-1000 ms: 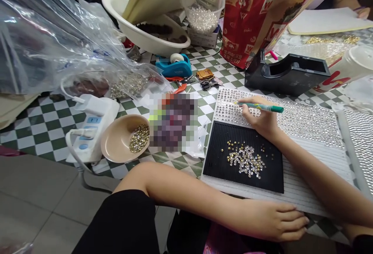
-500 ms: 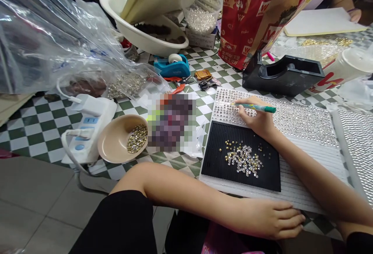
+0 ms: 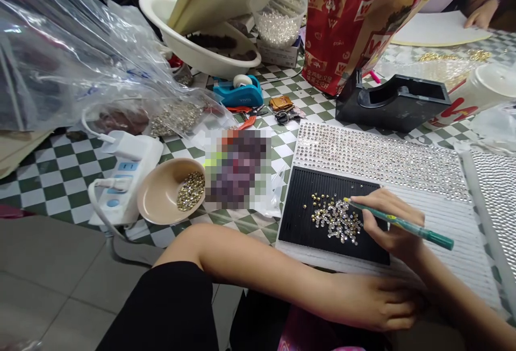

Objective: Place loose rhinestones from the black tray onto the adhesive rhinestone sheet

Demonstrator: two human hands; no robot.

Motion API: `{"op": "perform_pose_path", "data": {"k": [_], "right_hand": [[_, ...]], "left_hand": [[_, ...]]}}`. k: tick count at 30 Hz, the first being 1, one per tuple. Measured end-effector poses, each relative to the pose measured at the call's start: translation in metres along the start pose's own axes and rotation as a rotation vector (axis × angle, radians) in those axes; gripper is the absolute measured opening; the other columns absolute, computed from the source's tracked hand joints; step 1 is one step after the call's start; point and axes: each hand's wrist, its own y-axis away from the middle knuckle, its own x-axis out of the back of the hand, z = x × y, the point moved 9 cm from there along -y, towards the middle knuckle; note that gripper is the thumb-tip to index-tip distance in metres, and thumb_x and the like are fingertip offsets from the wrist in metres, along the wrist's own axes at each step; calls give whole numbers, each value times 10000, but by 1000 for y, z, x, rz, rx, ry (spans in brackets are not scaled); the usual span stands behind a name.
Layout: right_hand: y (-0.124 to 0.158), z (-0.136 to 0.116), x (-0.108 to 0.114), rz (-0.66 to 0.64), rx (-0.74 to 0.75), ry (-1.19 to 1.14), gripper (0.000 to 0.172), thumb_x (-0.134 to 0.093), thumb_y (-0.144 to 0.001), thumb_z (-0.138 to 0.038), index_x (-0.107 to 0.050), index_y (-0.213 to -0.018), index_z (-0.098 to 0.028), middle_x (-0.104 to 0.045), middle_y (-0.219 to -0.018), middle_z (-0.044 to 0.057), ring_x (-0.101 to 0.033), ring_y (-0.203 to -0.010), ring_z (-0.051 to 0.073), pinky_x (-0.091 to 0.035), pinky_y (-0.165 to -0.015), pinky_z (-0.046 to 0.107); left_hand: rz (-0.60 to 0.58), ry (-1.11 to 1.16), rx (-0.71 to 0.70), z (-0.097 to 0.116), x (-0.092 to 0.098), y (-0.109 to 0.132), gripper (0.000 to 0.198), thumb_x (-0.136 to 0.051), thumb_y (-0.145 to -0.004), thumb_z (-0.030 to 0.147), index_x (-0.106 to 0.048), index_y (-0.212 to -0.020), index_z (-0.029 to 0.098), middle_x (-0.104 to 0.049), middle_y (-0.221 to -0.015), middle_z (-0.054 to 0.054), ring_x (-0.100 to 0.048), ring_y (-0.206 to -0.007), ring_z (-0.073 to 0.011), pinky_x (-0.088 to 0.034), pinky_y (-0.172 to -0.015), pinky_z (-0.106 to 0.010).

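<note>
My right hand [image 3: 393,222] grips a green picker pen [image 3: 407,226], its tip touching a pile of small rhinestones [image 3: 334,216] on a black ridged tray [image 3: 306,216]. The tray lies on a white grooved board [image 3: 451,233] whose far half is covered with rows of set rhinestones [image 3: 374,155]. My left hand [image 3: 374,302] rests flat, fingers stretched out, at the board's near edge, holding nothing.
A tan bowl of gold studs [image 3: 169,192], a white power strip [image 3: 123,176], clear plastic bags [image 3: 68,55], a blue tape dispenser [image 3: 237,93], a black tape dispenser [image 3: 393,101], a red bag [image 3: 355,18] and a white basin [image 3: 193,44] crowd the checkered table. Another person's hand [image 3: 478,18] touches a board at far right.
My right hand moved with the pen from the set rhinestone rows down to the loose pile on the black tray. My left hand stayed put.
</note>
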Motion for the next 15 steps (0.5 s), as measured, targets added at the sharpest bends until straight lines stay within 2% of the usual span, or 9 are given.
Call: {"op": "perform_pose_path", "data": {"k": [4,9,15], "right_hand": [[7,1,-7,-7,7,-15,349,-573,-800,-37,-692,-1043,-257,-696,-751,10,-623,-628,149,-518,-575,289],[5,0,-6,-14,-2,-30,354,-578,-798,-42,-695,-1048,-265,-704,-757,6,-628,-621,149,-519,-576,289],[-22,8,2,50,14,7,329,-589,-808,-68,-715,-1042,-263,-735,-801,9,-667,-658,156,-549,-640,313]], "left_hand": [[51,23,-8,0,4,-1,487,-315,-902,163,-676,-1170,350,-679,-1281,52,-604,-1221,-108,-413,-1145,-287],[29,38,-9,0,1,-2,485,-313,-905,165,-672,-1185,333,-669,-1302,65,-595,-1238,-116,-407,-1152,-296],[54,38,23,-4,5,-1,471,-319,-912,184,-683,-1173,331,-671,-1299,58,-618,-1202,-109,-431,-1101,-262]]}}
